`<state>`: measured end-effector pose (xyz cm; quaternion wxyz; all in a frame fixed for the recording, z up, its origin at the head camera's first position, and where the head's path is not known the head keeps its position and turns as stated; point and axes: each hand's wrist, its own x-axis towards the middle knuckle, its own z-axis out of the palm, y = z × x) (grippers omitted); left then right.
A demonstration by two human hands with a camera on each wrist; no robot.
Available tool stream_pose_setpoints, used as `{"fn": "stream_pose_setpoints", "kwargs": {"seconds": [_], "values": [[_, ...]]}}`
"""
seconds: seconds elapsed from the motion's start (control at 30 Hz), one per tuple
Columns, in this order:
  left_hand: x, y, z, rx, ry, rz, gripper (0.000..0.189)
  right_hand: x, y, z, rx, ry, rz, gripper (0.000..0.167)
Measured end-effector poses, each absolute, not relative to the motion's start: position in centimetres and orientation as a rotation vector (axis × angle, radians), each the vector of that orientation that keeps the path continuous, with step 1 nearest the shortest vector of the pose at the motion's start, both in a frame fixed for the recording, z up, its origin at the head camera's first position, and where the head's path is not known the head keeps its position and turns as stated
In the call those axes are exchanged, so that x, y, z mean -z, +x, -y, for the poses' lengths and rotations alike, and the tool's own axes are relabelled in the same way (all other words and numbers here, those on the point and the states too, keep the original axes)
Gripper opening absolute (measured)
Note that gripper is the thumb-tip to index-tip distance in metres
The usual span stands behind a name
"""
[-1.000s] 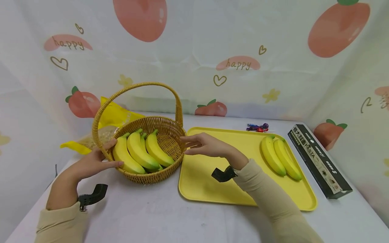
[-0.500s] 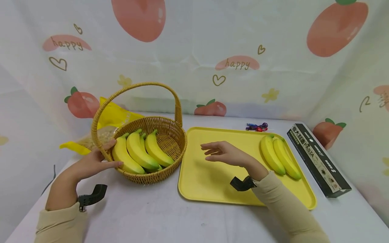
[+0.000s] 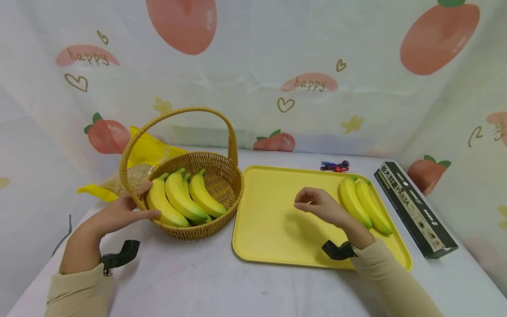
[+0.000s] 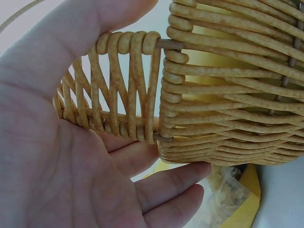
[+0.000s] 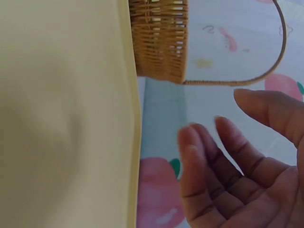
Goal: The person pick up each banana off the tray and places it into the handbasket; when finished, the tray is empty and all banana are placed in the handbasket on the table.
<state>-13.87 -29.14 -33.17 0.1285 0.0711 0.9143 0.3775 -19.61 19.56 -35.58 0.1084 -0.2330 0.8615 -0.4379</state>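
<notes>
A wicker basket with a tall hoop handle stands left of centre, several bananas lying in it with stems pointing away. At its left side, my left hand holds the foot of the handle, thumb on one side and fingers on the other. My right hand hovers over the yellow tray, fingers loosely bent and nothing between them, as the right wrist view confirms. Two bananas lie side by side on the tray's right part, just beyond that hand.
Behind the basket lies a yellow bag with a clear window. Wrapped lollipops sit past the tray's far edge. A black pasta box lies right of the tray. A printed cloth hangs behind the white table.
My right hand has drawn away from the basket's right rim, moving right over the tray, and its fingers have bent more. The left hand and the basket have stayed put.
</notes>
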Motion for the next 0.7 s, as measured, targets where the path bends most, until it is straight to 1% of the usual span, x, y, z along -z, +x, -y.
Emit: {"fn": "stream_pose_setpoints", "kwargs": {"seconds": [0.1,0.23,0.53,0.7], "values": [[33.2,-13.8,29.1,-1.077,0.181,-2.666,0.094,35.9,-19.4,-20.6,1.356,-0.614,-2.561,0.018],[33.3,-13.9,29.1,-1.052,0.152,-2.676,0.094,35.8,-19.0,-21.9,1.421,-0.538,-2.588,0.021],[33.3,-13.9,29.2,-1.063,0.176,-2.670,0.093,35.7,-18.9,-25.5,1.497,-0.349,-2.780,0.025],[33.2,-13.9,29.2,-1.073,0.187,-2.657,0.093,36.5,-18.9,-26.9,1.487,-0.211,-2.964,0.030]]}}
